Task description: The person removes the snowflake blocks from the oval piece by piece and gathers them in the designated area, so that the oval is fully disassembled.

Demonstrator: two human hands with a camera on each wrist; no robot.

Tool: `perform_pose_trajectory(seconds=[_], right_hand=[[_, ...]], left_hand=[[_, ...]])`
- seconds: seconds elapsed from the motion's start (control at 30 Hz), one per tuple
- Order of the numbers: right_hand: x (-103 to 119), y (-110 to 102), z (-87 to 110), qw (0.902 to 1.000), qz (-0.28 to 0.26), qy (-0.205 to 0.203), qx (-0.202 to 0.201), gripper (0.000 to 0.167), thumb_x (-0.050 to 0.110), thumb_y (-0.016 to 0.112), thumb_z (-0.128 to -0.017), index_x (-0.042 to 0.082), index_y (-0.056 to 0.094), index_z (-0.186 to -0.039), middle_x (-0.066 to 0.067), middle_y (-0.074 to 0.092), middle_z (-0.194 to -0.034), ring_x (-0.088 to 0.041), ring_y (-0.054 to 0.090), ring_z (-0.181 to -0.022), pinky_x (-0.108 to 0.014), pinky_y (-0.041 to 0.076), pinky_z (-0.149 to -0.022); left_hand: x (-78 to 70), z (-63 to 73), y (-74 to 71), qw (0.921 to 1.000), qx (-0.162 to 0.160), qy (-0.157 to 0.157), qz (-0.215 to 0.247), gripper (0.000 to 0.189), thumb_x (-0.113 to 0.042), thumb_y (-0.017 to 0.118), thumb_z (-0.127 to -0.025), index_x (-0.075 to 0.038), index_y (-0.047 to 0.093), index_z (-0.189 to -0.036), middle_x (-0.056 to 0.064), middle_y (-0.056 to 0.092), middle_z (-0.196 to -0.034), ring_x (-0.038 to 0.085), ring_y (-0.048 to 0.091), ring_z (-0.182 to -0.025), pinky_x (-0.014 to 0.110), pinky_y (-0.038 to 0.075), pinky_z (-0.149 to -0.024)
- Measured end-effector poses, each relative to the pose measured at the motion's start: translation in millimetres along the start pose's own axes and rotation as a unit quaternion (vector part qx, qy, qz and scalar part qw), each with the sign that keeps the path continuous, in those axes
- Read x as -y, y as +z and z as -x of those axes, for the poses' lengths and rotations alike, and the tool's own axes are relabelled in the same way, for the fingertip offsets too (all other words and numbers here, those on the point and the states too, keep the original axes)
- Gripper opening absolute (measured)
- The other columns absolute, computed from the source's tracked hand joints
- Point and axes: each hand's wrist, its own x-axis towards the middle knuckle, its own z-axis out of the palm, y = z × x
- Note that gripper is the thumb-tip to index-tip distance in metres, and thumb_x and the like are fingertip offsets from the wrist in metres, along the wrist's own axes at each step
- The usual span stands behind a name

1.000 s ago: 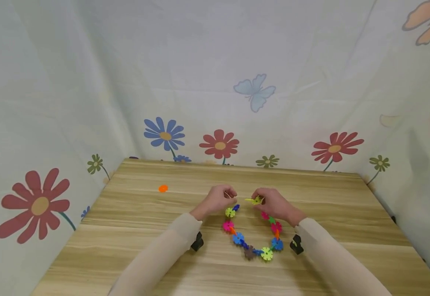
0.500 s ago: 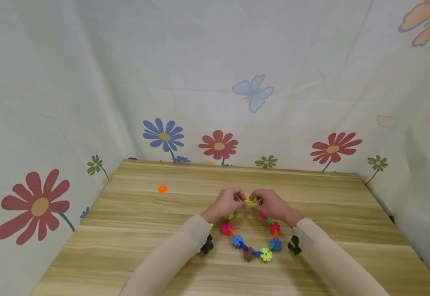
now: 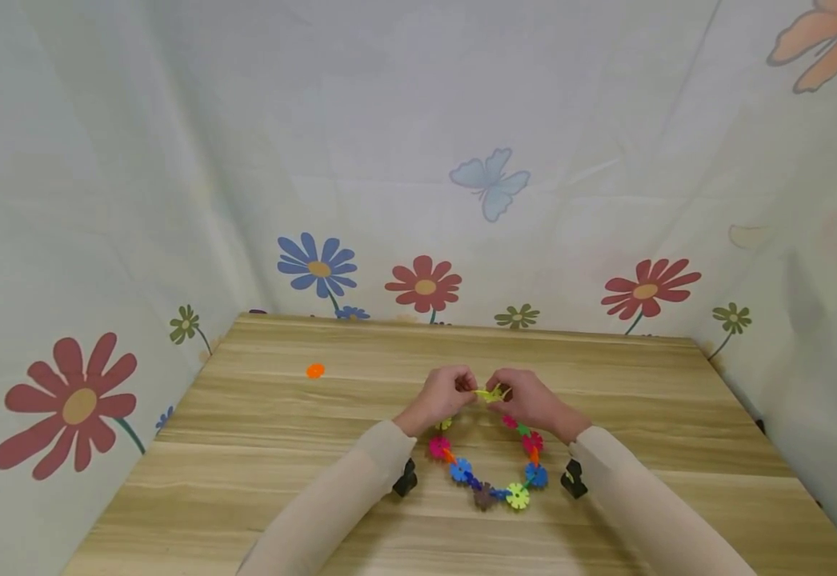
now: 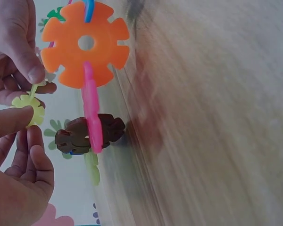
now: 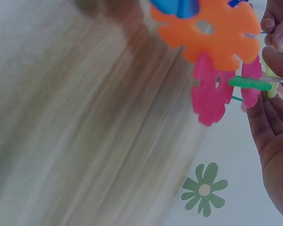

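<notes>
A chain of slotted plastic flower discs (image 3: 483,496) curves in a U on the table, in pink, blue, brown, green, orange and yellow. At its far side my left hand (image 3: 442,400) and right hand (image 3: 531,398) are close together. My left thumb and fingertips pinch a yellow disc (image 4: 32,110). Opposite, my right hand pinches a joined yellow-and-whitish piece (image 3: 492,394) near the chain's right end. The two held pieces meet edge to edge; whether they interlock is hidden by fingers. An orange disc (image 4: 66,47) of the chain hangs close in the left wrist view.
A loose orange disc (image 3: 315,370) lies on the wooden table (image 3: 260,448) at the back left. White cloth (image 3: 361,128) printed with flowers and butterflies surrounds the table's back and sides. Dark wrist cameras (image 3: 405,478) sit under both wrists.
My left hand has moved right until its fingertips met the yellow piece in my right hand, covering the chain's left end. Over the last half second both hands stay nearly still.
</notes>
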Motion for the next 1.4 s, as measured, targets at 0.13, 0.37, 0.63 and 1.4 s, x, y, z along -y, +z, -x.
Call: perform_pose_trajectory(seconds=[0.13,0.37,0.63,1.4], right_hand=[[1.2,-1.0,2.0,0.9996,-0.014,0.025,0.006,0.017,0.011,0.074,-0.082,0.012,0.061,-0.093,0.001,0.062,-0.092,-0.015,0.061,-0.081,-0.028,0.051,-0.070],[-1.7,-2.9,5.9,0.9993,-0.022,0.025,0.015,0.012,0.010,0.071,-0.084,0.011,0.062,-0.092,0.001,0.064,-0.087,-0.012,0.062,-0.076,-0.025,0.050,-0.066],[-1.4,-1.7,8.3,0.9994,-0.019,0.013,0.024,0.008,0.010,0.068,-0.087,0.010,0.063,-0.092,0.004,0.064,-0.083,-0.009,0.061,-0.071,-0.025,0.050,-0.063],[-2.0,2.3,6.2,1.0000,-0.002,-0.005,-0.008,0.011,0.011,0.071,-0.085,0.015,0.060,-0.087,0.008,0.060,-0.076,-0.007,0.057,-0.066,-0.024,0.049,-0.061]], left_hand=[[1.3,0.9,-0.5,1.0000,-0.007,-0.004,0.002,0.011,-0.003,0.070,-0.083,-0.008,0.061,-0.080,-0.003,0.059,-0.074,0.009,0.053,-0.068,0.021,0.046,-0.060],[3.3,1.8,-2.6,0.9998,-0.015,-0.014,0.002,0.012,-0.002,0.069,-0.083,-0.009,0.061,-0.080,-0.004,0.059,-0.075,0.009,0.054,-0.069,0.022,0.047,-0.062],[8.0,-0.5,-0.3,0.9995,0.013,-0.024,-0.018,0.010,-0.005,0.072,-0.083,-0.011,0.063,-0.082,-0.005,0.060,-0.077,0.009,0.056,-0.072,0.023,0.047,-0.064],[5.5,-3.4,1.7,0.9980,-0.009,0.023,-0.057,0.010,-0.007,0.073,-0.082,-0.012,0.066,-0.077,-0.006,0.066,-0.078,0.004,0.061,-0.073,0.019,0.049,-0.064]])
